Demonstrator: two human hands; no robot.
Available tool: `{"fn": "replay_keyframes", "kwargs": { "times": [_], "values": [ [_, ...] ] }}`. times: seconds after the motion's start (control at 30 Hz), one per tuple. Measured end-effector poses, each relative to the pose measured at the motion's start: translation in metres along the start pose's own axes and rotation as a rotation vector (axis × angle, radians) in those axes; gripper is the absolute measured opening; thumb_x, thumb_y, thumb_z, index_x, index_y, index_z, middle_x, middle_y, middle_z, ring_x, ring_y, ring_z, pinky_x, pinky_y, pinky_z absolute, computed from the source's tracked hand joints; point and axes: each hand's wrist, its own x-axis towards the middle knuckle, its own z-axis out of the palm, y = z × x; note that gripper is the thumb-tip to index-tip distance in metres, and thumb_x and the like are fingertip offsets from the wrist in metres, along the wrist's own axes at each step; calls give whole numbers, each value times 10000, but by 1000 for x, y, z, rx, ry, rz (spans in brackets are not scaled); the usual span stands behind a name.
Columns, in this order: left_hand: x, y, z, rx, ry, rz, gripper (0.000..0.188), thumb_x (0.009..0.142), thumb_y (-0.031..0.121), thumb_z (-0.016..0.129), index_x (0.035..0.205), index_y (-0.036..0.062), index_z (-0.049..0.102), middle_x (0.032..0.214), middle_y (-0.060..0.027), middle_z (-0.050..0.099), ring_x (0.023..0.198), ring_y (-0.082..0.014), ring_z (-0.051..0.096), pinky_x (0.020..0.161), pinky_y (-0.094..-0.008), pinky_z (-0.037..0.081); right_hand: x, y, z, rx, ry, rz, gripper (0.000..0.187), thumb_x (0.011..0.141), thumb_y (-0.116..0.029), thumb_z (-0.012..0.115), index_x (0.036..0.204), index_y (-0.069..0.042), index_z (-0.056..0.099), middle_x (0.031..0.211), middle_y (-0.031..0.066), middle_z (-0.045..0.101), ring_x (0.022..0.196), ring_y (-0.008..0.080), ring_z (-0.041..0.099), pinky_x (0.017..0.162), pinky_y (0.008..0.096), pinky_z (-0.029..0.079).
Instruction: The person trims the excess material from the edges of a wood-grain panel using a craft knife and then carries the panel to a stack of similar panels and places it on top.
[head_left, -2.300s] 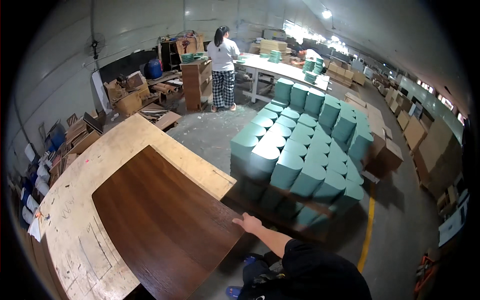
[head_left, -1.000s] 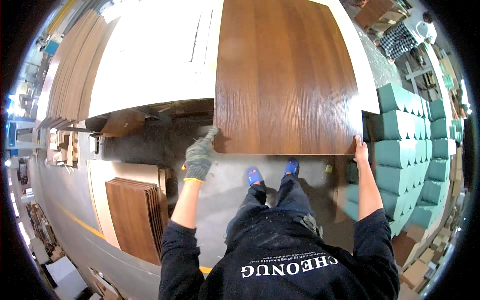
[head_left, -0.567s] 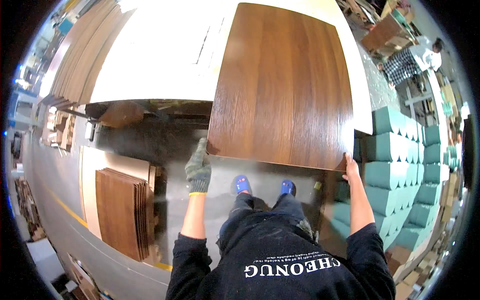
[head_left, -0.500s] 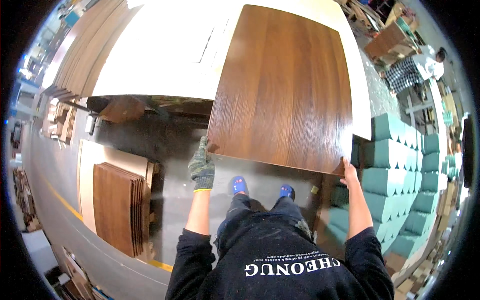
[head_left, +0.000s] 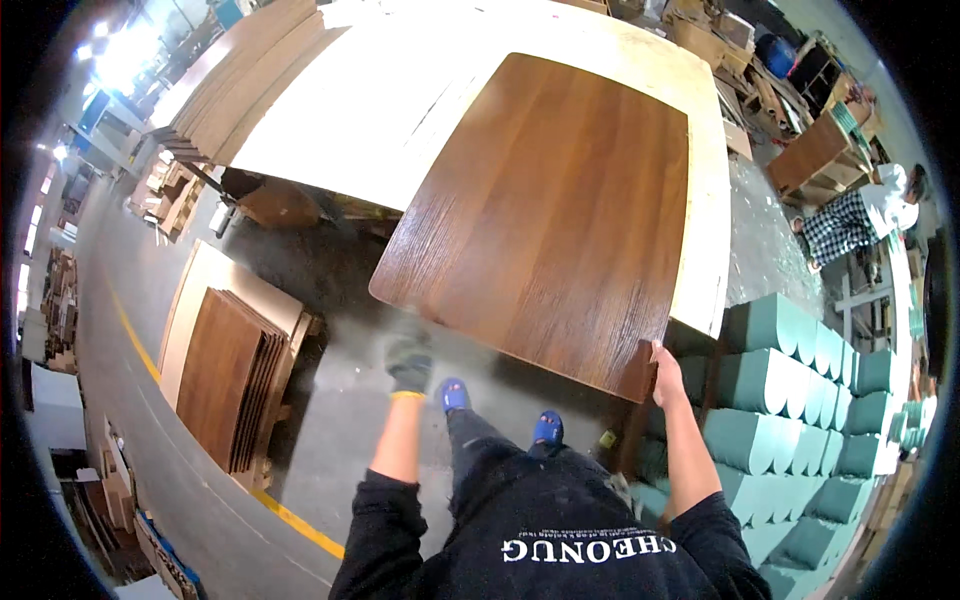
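Note:
A large brown wood-grain panel [head_left: 545, 220] lies partly on a pale worktable [head_left: 705, 200], its near edge jutting out past the table toward me. My right hand [head_left: 668, 375], bare, grips the panel's near right corner, thumb along the side edge. At the near left edge is my left hand [head_left: 408, 358] in a grey knitted glove with a yellow cuff. Motion smears its fingers, so whether it touches the panel cannot be made out.
Thin boards [head_left: 245, 75] are stacked at the table's far left. Brown panels [head_left: 225, 380] stand on a pallet at lower left. Stacked green blocks [head_left: 770, 385] rise close on my right. Another person [head_left: 850, 220] bends over at far right.
The panel has turned, its near left corner swinging outward to the left. My left hand has slipped off that corner to just below the near edge. The right hand keeps its corner, now slightly nearer.

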Motion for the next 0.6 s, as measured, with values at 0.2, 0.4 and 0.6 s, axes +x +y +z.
{"fn": "replay_keyframes", "kwargs": {
  "times": [0.2,0.4,0.6],
  "values": [
    [68,-44,-8,-251,-108,-558,540,796,116,542,1322,178,436,990,-175,630,897,-338,610,782,-416,477,13,13,26,340,5,-23,484,927,-397,457,1187,10,498,1155,112,552,1047,250,526,937,375,403],
    [37,33,42,-361,-11,-280,488,852,65,448,1338,102,431,1019,-66,646,831,-260,634,672,-326,486,10,30,124,137,115,-149,612,944,-394,443,1335,63,331,1362,148,397,1243,240,370,1055,346,253],
    [-27,200,-12,-657,71,53,556,807,112,489,1354,111,393,924,-100,635,770,-287,619,627,-407,472,36,7,78,-214,-197,-94,629,895,-442,515,1260,64,441,1216,149,538,1136,236,480,991,331,331]
  ]
}}
